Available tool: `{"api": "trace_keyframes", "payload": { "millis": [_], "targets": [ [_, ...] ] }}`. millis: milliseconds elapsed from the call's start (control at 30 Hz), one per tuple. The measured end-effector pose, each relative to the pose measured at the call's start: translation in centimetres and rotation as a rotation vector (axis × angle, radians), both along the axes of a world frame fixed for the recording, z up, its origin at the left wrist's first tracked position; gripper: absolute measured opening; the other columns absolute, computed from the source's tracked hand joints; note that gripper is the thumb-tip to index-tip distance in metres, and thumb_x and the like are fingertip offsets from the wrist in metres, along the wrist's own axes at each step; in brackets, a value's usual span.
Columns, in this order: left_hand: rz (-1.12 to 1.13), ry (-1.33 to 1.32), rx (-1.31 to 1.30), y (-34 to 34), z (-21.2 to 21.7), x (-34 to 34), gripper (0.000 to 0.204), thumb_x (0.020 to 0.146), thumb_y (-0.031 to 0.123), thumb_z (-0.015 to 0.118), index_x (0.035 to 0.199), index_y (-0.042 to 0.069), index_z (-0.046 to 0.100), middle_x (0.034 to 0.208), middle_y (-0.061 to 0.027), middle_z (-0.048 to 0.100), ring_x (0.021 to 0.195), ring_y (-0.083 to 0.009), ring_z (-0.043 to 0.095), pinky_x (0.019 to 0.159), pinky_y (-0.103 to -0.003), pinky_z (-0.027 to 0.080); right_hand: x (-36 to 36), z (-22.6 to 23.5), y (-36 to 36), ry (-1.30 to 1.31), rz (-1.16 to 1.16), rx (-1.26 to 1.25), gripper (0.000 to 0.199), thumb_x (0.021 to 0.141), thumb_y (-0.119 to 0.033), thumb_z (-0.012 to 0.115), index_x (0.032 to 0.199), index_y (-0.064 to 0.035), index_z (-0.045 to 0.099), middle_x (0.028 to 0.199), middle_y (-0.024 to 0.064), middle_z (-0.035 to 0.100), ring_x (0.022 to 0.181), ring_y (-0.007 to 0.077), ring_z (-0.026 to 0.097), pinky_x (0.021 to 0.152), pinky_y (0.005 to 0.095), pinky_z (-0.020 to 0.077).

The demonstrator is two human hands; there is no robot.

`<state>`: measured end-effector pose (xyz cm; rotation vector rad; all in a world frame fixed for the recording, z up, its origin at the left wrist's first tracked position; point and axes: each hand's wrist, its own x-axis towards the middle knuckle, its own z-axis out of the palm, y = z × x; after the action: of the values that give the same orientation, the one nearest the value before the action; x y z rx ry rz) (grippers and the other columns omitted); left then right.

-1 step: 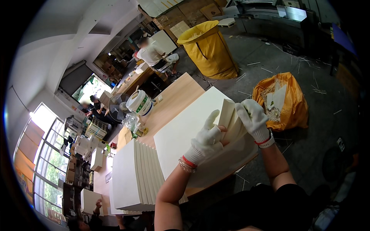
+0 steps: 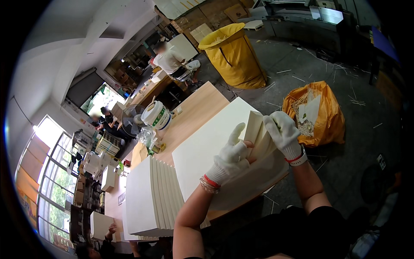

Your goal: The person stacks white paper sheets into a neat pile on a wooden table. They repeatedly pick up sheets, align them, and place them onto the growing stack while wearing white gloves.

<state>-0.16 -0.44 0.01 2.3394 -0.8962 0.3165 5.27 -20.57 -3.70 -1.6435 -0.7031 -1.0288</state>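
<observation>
Here both gloved hands, left hand (image 2: 230, 157) and right hand (image 2: 282, 131), hold a cream sheet bundle (image 2: 258, 134).

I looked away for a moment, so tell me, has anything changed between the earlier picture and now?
Nothing visibly changed. The left hand and right hand, both in white knit gloves, hold the same bent bundle of cream paper sheets above the large cream sheet stack on the wooden table. The fanned white stacks lie as before.

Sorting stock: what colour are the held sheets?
Cream sheets, clearest in the head view.
</observation>
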Motion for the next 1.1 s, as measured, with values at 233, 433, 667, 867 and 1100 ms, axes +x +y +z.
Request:
{"api": "trace_keyframes", "payload": {
  "millis": [233, 433, 667, 867, 1100],
  "targets": [
    [0.044, 0.057, -0.058, -0.3, 0.2, -0.3, 0.042, 0.067, -0.002, 0.077, 0.105, 0.008, 0.065, 0.145, -0.0243, 0.034, 0.119, -0.0344, 0.053, 0.097, -0.037, 0.045, 0.7, -1.0, -0.5, -0.145, -0.034, -0.099, 0.026, 0.083, 0.0, 0.059, 0.109, -0.002, 0.061, 0.075, 0.0114, 0.052, 0.067, 0.027, 0.053, 0.059, 0.0358, 0.0445],
    [-0.03, 0.066, 0.089, 0.0, 1.1, -0.2, 0.042, 0.07, -0.012, 0.055, 0.108, 0.004, 0.063, 0.138, -0.0245, 0.042, 0.115, -0.0338, 0.056, 0.093, -0.035, 0.045, -0.1, -0.1, 0.0, 0.066, 0.039, 0.04, 0.01, 0.088, -0.007, 0.059, 0.084, 0.0023, 0.059, 0.07, 0.0113, 0.051, 0.065, 0.0277, 0.053, 0.058, 0.0371, 0.043],
    [-0.024, -0.008, -0.019, -0.1, 0.2, 0.0, 0.041, 0.067, -0.001, 0.077, 0.103, 0.005, 0.06, 0.136, -0.0283, 0.042, 0.101, -0.0335, 0.061, 0.086, -0.035, 0.05, 0.1, -0.3, 0.3, 0.097, 0.029, 0.085, 0.019, 0.09, -0.011, 0.059, 0.077, 0.0021, 0.057, 0.068, 0.0118, 0.051, 0.063, 0.0276, 0.053, 0.058, 0.0375, 0.0418],
    [0.013, -0.01, -0.013, -0.1, 0.1, -0.2, 0.039, 0.068, -0.004, 0.071, 0.105, 0.006, 0.061, 0.138, -0.0275, 0.04, 0.105, -0.036, 0.059, 0.089, -0.036, 0.049, 0.0, -0.2, 0.2, 0.008, 0.005, 0.045, 0.019, 0.089, -0.011, 0.06, 0.077, 0.0023, 0.056, 0.068, 0.0133, 0.051, 0.064, 0.0277, 0.054, 0.059, 0.0372, 0.0428],
    [-0.1, 0.004, 0.026, 0.2, 0.3, 0.7, 0.032, 0.069, -0.007, 0.064, 0.099, 0.004, 0.062, 0.139, -0.0254, 0.039, 0.107, -0.0369, 0.059, 0.088, -0.036, 0.049, -0.1, 0.0, 0.4, 0.15, 0.048, 0.125, 0.022, 0.089, -0.013, 0.061, 0.074, 0.0021, 0.054, 0.067, 0.0134, 0.051, 0.063, 0.0282, 0.053, 0.059, 0.0373, 0.043]
  ]
}}
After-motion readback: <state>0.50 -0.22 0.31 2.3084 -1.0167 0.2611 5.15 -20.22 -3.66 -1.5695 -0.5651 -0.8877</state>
